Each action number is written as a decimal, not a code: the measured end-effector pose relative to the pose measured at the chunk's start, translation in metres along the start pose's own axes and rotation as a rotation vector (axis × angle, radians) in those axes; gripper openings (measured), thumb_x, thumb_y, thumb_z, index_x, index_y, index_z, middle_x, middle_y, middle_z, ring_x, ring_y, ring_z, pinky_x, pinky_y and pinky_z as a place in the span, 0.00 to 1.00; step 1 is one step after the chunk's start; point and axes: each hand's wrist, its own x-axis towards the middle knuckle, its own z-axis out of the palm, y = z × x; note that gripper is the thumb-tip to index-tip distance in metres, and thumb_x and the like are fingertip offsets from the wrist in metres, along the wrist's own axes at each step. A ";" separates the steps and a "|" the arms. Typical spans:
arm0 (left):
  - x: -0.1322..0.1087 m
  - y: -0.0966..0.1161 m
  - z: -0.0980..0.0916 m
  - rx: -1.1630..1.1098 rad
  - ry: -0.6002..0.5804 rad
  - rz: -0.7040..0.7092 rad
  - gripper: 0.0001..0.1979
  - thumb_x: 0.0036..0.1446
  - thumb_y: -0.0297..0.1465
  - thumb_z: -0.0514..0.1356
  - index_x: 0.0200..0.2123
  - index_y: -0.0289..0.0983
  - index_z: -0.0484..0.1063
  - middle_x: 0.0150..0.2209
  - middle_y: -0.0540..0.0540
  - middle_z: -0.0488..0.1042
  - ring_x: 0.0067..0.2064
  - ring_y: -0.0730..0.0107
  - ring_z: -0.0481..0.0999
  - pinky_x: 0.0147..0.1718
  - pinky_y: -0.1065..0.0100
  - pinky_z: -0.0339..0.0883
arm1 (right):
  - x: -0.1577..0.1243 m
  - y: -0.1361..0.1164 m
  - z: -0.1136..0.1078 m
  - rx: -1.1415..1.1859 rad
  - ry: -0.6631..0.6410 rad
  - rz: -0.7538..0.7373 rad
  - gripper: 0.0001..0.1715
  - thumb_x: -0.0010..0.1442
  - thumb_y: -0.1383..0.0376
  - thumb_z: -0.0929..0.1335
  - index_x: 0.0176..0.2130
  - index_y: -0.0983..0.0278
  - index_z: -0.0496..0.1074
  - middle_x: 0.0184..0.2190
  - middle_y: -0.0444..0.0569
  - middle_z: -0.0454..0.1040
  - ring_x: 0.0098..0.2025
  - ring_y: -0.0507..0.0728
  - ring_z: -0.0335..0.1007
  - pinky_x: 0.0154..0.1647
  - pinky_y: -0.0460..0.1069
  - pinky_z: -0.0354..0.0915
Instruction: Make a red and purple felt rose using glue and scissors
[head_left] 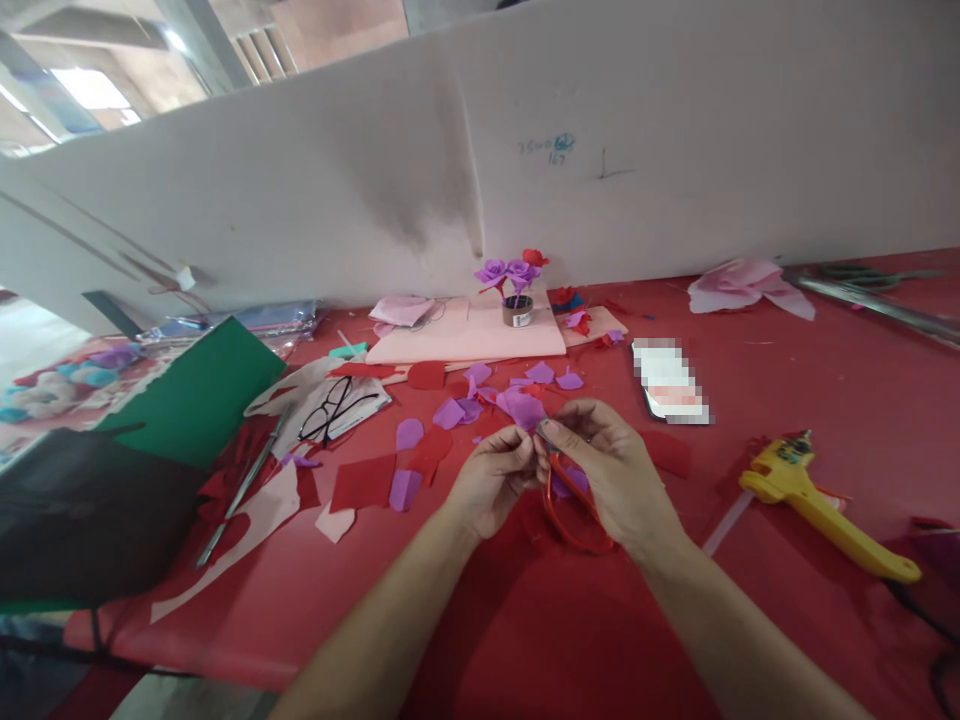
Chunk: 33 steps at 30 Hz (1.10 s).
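Near the middle of the head view, my left hand and my right hand meet, fingers pinched on a purple petal piece. The piece stands up above the fingertips, and its lower edge is hidden by them. Red-handled scissors lie on the table just under my right hand, their blades mostly hidden. Purple cut pieces and red cut pieces are scattered left of and behind my hands. Behind them, purple and red paper flowers stand in a small round pot.
A yellow glue gun lies on the red table at the right, with a phone behind it. Eyeglasses, a metal rod and a green sheet are at the left. A white wall rises behind.
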 end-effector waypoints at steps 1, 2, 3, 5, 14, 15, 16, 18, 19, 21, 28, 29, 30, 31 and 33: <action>0.000 0.000 0.000 0.013 -0.003 0.004 0.13 0.45 0.32 0.71 0.23 0.34 0.69 0.24 0.50 0.72 0.25 0.78 0.71 0.27 0.75 0.64 | -0.001 -0.001 0.001 0.020 -0.011 -0.006 0.11 0.51 0.63 0.76 0.33 0.60 0.72 0.29 0.40 0.74 0.29 0.50 0.71 0.31 0.46 0.69; 0.000 -0.001 0.001 0.026 -0.004 0.009 0.14 0.45 0.32 0.71 0.23 0.34 0.69 0.24 0.50 0.73 0.25 0.77 0.71 0.28 0.74 0.64 | -0.001 -0.001 0.001 0.034 -0.028 -0.011 0.11 0.51 0.63 0.76 0.34 0.60 0.71 0.29 0.40 0.73 0.28 0.49 0.70 0.29 0.46 0.68; 0.000 -0.001 0.001 0.038 -0.003 0.016 0.14 0.45 0.33 0.71 0.23 0.34 0.69 0.24 0.50 0.73 0.26 0.76 0.71 0.29 0.73 0.65 | -0.002 -0.002 0.001 0.041 -0.048 -0.016 0.11 0.52 0.64 0.75 0.34 0.60 0.71 0.28 0.39 0.73 0.26 0.49 0.69 0.28 0.46 0.68; 0.000 -0.001 0.001 0.053 0.001 0.037 0.14 0.44 0.33 0.72 0.23 0.34 0.69 0.24 0.50 0.73 0.27 0.75 0.72 0.30 0.72 0.65 | -0.002 -0.002 0.002 0.036 -0.079 -0.032 0.11 0.52 0.64 0.75 0.35 0.59 0.71 0.28 0.39 0.73 0.25 0.50 0.69 0.27 0.47 0.68; 0.000 -0.004 0.002 0.080 -0.003 0.055 0.13 0.41 0.36 0.74 0.27 0.34 0.78 0.26 0.48 0.75 0.29 0.73 0.72 0.35 0.69 0.65 | -0.003 -0.001 0.001 0.063 -0.121 -0.025 0.09 0.52 0.63 0.76 0.32 0.61 0.73 0.23 0.40 0.71 0.24 0.49 0.66 0.25 0.45 0.65; -0.001 -0.004 0.003 0.090 -0.005 0.055 0.13 0.41 0.37 0.74 0.27 0.34 0.78 0.25 0.48 0.75 0.29 0.73 0.72 0.35 0.69 0.65 | -0.003 -0.002 0.001 0.068 -0.124 -0.016 0.09 0.51 0.63 0.76 0.31 0.61 0.73 0.23 0.40 0.71 0.24 0.48 0.66 0.25 0.44 0.65; -0.001 -0.004 0.004 0.101 -0.009 0.055 0.14 0.41 0.37 0.74 0.27 0.34 0.78 0.25 0.48 0.75 0.29 0.73 0.72 0.35 0.68 0.64 | -0.004 -0.003 0.002 0.073 -0.123 -0.008 0.10 0.51 0.63 0.77 0.31 0.61 0.73 0.23 0.40 0.71 0.25 0.48 0.65 0.25 0.44 0.64; -0.002 -0.002 0.004 0.126 -0.031 0.056 0.14 0.41 0.38 0.73 0.26 0.35 0.78 0.25 0.48 0.75 0.29 0.73 0.71 0.35 0.68 0.64 | -0.004 -0.004 0.003 0.089 -0.124 0.009 0.11 0.50 0.63 0.77 0.31 0.61 0.73 0.22 0.40 0.71 0.24 0.48 0.64 0.24 0.43 0.63; -0.002 -0.002 0.005 0.137 -0.048 0.059 0.14 0.42 0.39 0.73 0.26 0.35 0.78 0.25 0.48 0.75 0.29 0.73 0.70 0.35 0.68 0.63 | -0.005 -0.005 0.003 0.101 -0.131 0.023 0.11 0.50 0.63 0.77 0.31 0.60 0.73 0.21 0.39 0.70 0.24 0.48 0.64 0.23 0.43 0.62; -0.002 0.000 0.003 0.153 -0.081 0.065 0.13 0.43 0.39 0.72 0.25 0.35 0.78 0.24 0.48 0.73 0.29 0.73 0.69 0.35 0.68 0.63 | -0.004 -0.005 0.002 0.129 -0.165 0.058 0.12 0.50 0.64 0.77 0.33 0.59 0.72 0.21 0.39 0.70 0.23 0.48 0.63 0.23 0.43 0.61; -0.002 0.002 -0.007 0.150 -0.099 0.061 0.15 0.40 0.38 0.74 0.24 0.35 0.75 0.26 0.48 0.72 0.31 0.71 0.69 0.39 0.66 0.63 | -0.001 -0.003 -0.005 0.066 -0.306 0.054 0.17 0.52 0.63 0.76 0.44 0.55 0.76 0.32 0.43 0.76 0.32 0.52 0.71 0.32 0.48 0.68; -0.002 0.002 -0.009 0.154 -0.080 0.072 0.15 0.38 0.37 0.74 0.25 0.35 0.76 0.26 0.49 0.72 0.32 0.71 0.70 0.39 0.66 0.64 | -0.001 -0.003 -0.006 0.019 -0.322 0.030 0.20 0.50 0.63 0.77 0.45 0.54 0.76 0.35 0.44 0.77 0.36 0.53 0.72 0.36 0.49 0.69; -0.002 0.002 -0.010 0.159 -0.064 0.079 0.15 0.36 0.36 0.75 0.26 0.35 0.76 0.26 0.49 0.72 0.32 0.71 0.70 0.39 0.66 0.64 | -0.001 -0.004 -0.007 -0.038 -0.339 0.000 0.24 0.49 0.64 0.77 0.46 0.54 0.76 0.39 0.45 0.78 0.40 0.55 0.73 0.41 0.51 0.69; -0.002 0.002 -0.011 0.165 -0.056 0.084 0.16 0.35 0.35 0.75 0.25 0.35 0.76 0.26 0.49 0.73 0.32 0.70 0.71 0.39 0.65 0.65 | -0.001 -0.005 -0.007 -0.101 -0.356 -0.032 0.26 0.47 0.64 0.78 0.47 0.54 0.77 0.43 0.46 0.78 0.45 0.57 0.73 0.46 0.53 0.69; -0.001 0.002 -0.014 0.183 -0.072 0.081 0.16 0.34 0.36 0.75 0.23 0.35 0.74 0.26 0.47 0.73 0.34 0.66 0.72 0.40 0.64 0.66 | -0.001 -0.007 -0.007 -0.229 -0.395 -0.087 0.29 0.46 0.64 0.78 0.49 0.53 0.76 0.50 0.48 0.76 0.51 0.61 0.71 0.52 0.57 0.66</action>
